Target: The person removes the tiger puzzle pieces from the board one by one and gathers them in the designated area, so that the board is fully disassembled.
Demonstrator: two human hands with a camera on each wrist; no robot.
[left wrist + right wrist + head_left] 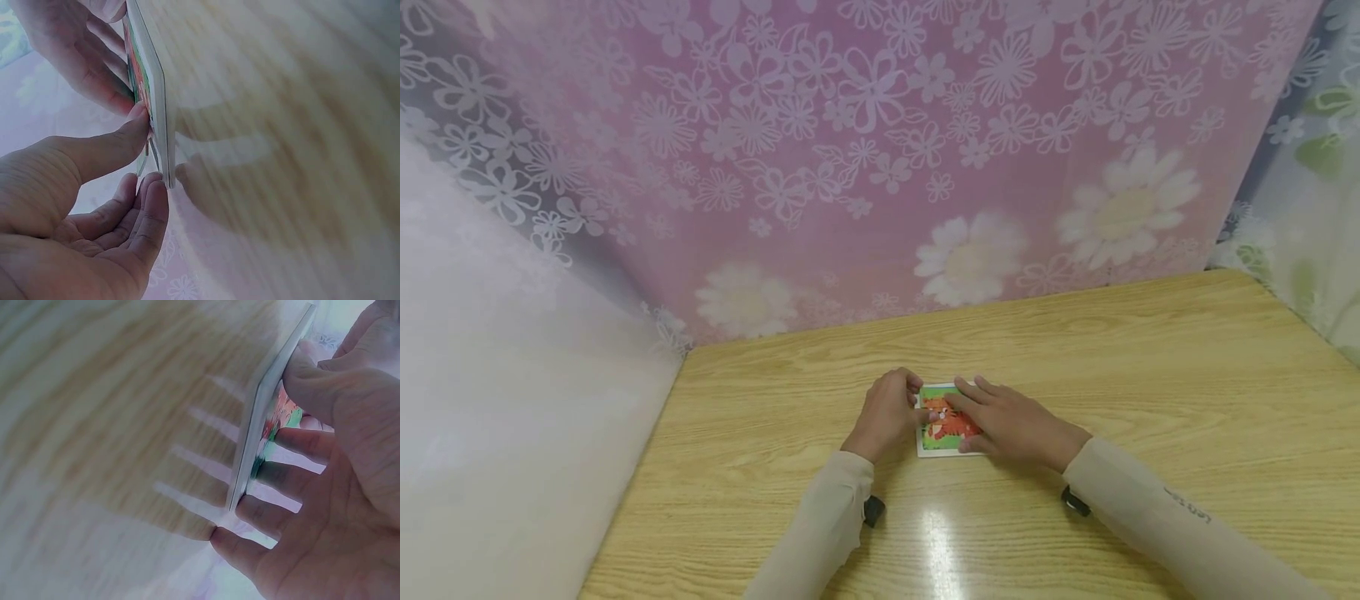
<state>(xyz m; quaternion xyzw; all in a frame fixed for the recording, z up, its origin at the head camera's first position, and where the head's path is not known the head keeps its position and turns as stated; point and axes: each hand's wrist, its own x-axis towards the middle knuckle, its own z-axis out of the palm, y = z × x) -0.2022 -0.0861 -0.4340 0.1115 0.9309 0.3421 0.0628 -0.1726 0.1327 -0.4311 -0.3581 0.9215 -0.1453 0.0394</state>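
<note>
A small square tiger picture board with a white border lies flat on the table, showing an orange tiger on green. At its left edge is my left hand, thumb on the picture and the other fingers bent by the rim. In the left wrist view, a thin greenish edge stands out from the board between thumb and fingers. My right hand lies across the board's right side with its fingers spread. From the right wrist, those fingers touch the picture and the near rim, covering part of the tiger.
The wood-grain table stretches around the board on all sides. A pink flowered curtain hangs along the back, with pale sheets at the left and right. Dark wrist bands show by both sleeves.
</note>
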